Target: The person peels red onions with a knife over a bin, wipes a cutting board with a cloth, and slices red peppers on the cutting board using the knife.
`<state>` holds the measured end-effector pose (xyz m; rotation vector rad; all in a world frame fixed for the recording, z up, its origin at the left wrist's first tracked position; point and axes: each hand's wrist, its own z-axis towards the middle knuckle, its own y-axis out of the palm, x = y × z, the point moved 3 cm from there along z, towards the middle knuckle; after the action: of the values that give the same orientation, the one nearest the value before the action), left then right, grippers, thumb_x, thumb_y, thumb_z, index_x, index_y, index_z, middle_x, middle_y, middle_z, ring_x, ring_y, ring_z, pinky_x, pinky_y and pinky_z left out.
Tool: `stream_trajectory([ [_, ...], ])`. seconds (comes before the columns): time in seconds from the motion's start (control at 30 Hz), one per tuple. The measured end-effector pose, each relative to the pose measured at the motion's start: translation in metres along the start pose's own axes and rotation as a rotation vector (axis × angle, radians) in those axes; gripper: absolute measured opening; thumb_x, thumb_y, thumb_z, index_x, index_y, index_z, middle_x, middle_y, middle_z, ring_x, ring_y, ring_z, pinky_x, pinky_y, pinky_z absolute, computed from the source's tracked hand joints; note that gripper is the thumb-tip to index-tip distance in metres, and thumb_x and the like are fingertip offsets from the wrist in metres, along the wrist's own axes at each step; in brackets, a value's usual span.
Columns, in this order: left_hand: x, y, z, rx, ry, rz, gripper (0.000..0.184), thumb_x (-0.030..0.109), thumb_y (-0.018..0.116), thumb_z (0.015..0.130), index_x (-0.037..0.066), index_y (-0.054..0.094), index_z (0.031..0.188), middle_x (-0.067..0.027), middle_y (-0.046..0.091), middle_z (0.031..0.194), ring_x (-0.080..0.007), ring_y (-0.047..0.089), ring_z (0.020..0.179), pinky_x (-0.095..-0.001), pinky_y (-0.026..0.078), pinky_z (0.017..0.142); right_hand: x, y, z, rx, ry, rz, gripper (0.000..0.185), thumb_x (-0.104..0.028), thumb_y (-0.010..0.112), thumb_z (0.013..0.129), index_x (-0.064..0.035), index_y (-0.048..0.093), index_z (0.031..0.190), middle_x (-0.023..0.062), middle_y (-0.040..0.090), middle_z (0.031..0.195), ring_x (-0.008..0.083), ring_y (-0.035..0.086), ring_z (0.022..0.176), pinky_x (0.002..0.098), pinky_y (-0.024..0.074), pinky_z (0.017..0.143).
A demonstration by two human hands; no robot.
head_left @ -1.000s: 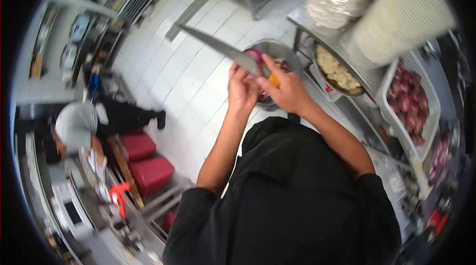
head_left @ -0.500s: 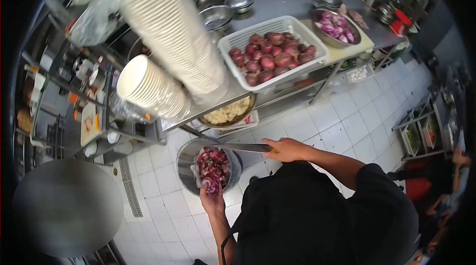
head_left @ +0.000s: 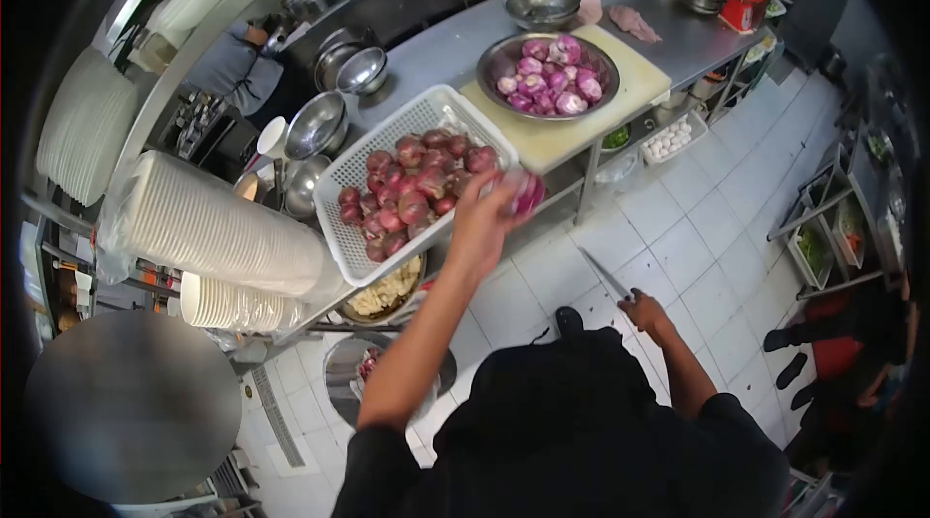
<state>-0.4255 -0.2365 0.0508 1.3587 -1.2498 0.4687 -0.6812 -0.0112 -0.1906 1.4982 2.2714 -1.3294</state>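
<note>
My left hand [head_left: 481, 225] is closed on a purple onion [head_left: 524, 192], slightly blurred, over the right corner of a white basket [head_left: 331, 174] of unpeeled red onions [head_left: 412, 184]. Just beyond it, a steel bowl [head_left: 491, 50] of peeled purple onions [head_left: 552, 79] rests on a pale cutting board [head_left: 639, 84]. Lower right, my right hand [head_left: 644, 311] grips a knife [head_left: 605, 273] by its handle, the blade pointing up and left above the floor. A bin [head_left: 341, 375] with onion scraps is partly hidden by my left forearm.
Stacked white containers [head_left: 218, 225] stand left of the basket. Empty steel bowls [head_left: 317, 124] sit behind it, and a red scale [head_left: 742, 3] at the counter's far end. A pan of pale pieces [head_left: 387, 289] is below. Other people [head_left: 232, 70] are at upper left and lower right.
My view has swung toward the counter. My left hand has gone from the bin up beside the basket, holding an onion. The knife has moved away from the bin, to the right.
</note>
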Motion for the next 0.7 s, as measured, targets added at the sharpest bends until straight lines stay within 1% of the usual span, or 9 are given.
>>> stream_trajectory([
  [0.03, 0.0, 0.02, 0.03, -0.017, -0.009, 0.016, 0.054, 0.017, 0.068, 0.09, -0.001, 0.044, 0.135, -0.0137, 0.055, 0.13, -0.0253, 0.058, 0.116, -0.0466, 0.054, 0.093, 0.004, -0.013, 0.003, -0.038, 0.058, -0.008, 0.065, -0.038, 0.06, 0.091, 0.0071, 0.048, 0.136, 0.0264, 0.07, 0.097, 0.0323, 0.07, 0.067, 0.0411, 0.0559, 0.068],
  [0.17, -0.005, 0.077, 0.149, 0.017, 0.085, -0.01, 0.052, 0.016, 0.07, 0.09, -0.003, 0.045, 0.132, -0.0152, 0.059, 0.122, -0.0273, 0.063, 0.105, -0.0433, 0.057, 0.088, 0.025, -0.034, 0.021, -0.025, 0.13, 0.236, 0.069, -0.03, 0.061, 0.093, 0.0033, 0.036, 0.148, 0.0092, 0.062, 0.08, 0.0161, 0.053, 0.062, 0.0322, 0.0455, 0.053],
  [0.27, -0.02, 0.099, 0.215, 0.109, 0.188, -0.087, 0.046, 0.017, 0.07, 0.091, 0.001, 0.05, 0.129, -0.014, 0.061, 0.119, -0.0254, 0.063, 0.103, -0.0423, 0.057, 0.084, 0.029, -0.04, 0.034, -0.025, 0.14, 0.318, 0.071, -0.028, 0.061, 0.093, 0.0028, 0.033, 0.15, 0.0078, 0.061, 0.079, 0.0144, 0.051, 0.06, 0.0307, 0.0433, 0.053],
  [0.37, -0.007, 0.108, 0.209, 0.286, 0.184, -0.04, 0.043, 0.018, 0.071, 0.091, 0.003, 0.053, 0.127, -0.0109, 0.063, 0.113, -0.0225, 0.063, 0.099, -0.0393, 0.056, 0.079, 0.028, -0.043, 0.042, -0.065, 0.166, 0.346, 0.071, -0.027, 0.062, 0.093, 0.0035, 0.032, 0.15, 0.0087, 0.061, 0.078, 0.014, 0.054, 0.06, 0.0305, 0.0452, 0.05],
  [0.47, -0.03, 0.072, 0.201, 0.152, 0.263, 0.232, 0.04, 0.018, 0.071, 0.091, 0.001, 0.056, 0.124, -0.0083, 0.065, 0.107, -0.019, 0.064, 0.096, -0.0347, 0.055, 0.076, 0.03, -0.038, 0.058, -0.113, 0.148, 0.304, 0.073, -0.028, 0.062, 0.092, 0.0045, 0.032, 0.149, 0.0091, 0.059, 0.073, 0.0157, 0.055, 0.055, 0.0317, 0.046, 0.045],
  [0.53, -0.017, 0.053, 0.148, 0.105, 0.288, 0.317, 0.037, 0.015, 0.072, 0.091, 0.0, 0.059, 0.122, -0.0074, 0.066, 0.106, -0.0168, 0.064, 0.095, -0.0322, 0.055, 0.077, 0.038, -0.031, 0.081, -0.145, 0.146, 0.23, 0.074, -0.03, 0.063, 0.092, 0.0049, 0.032, 0.149, 0.0098, 0.059, 0.072, 0.0164, 0.054, 0.052, 0.032, 0.0456, 0.043],
  [0.57, -0.011, 0.045, 0.124, 0.065, 0.294, 0.361, 0.035, 0.014, 0.072, 0.09, 0.0, 0.06, 0.121, -0.0069, 0.066, 0.105, -0.0158, 0.064, 0.094, -0.0309, 0.055, 0.077, 0.033, -0.03, 0.085, -0.168, 0.156, 0.233, 0.073, -0.031, 0.064, 0.092, 0.0021, 0.032, 0.15, 0.0072, 0.055, 0.069, 0.0137, 0.049, 0.052, 0.0311, 0.0398, 0.04],
  [0.63, 0.0, 0.0, 0.088, 0.15, 0.357, 0.427, 0.031, 0.01, 0.072, 0.089, 0.002, 0.064, 0.118, -0.006, 0.067, 0.104, -0.0132, 0.064, 0.095, -0.0285, 0.055, 0.078, 0.037, -0.024, 0.105, -0.216, 0.121, 0.177, 0.074, -0.031, 0.065, 0.092, 0.0023, 0.032, 0.15, 0.0076, 0.056, 0.069, 0.0142, 0.05, 0.052, 0.0313, 0.0405, 0.04],
  [0.7, 0.023, -0.05, 0.048, 0.326, 0.41, 0.561, 0.029, 0.007, 0.071, 0.089, 0.003, 0.066, 0.117, -0.0054, 0.068, 0.102, -0.0121, 0.064, 0.095, -0.0274, 0.055, 0.08, 0.031, -0.021, 0.118, -0.26, 0.079, 0.118, 0.076, -0.033, 0.065, 0.091, 0.0028, 0.033, 0.149, 0.0083, 0.057, 0.071, 0.0149, 0.051, 0.052, 0.0315, 0.0415, 0.041],
])
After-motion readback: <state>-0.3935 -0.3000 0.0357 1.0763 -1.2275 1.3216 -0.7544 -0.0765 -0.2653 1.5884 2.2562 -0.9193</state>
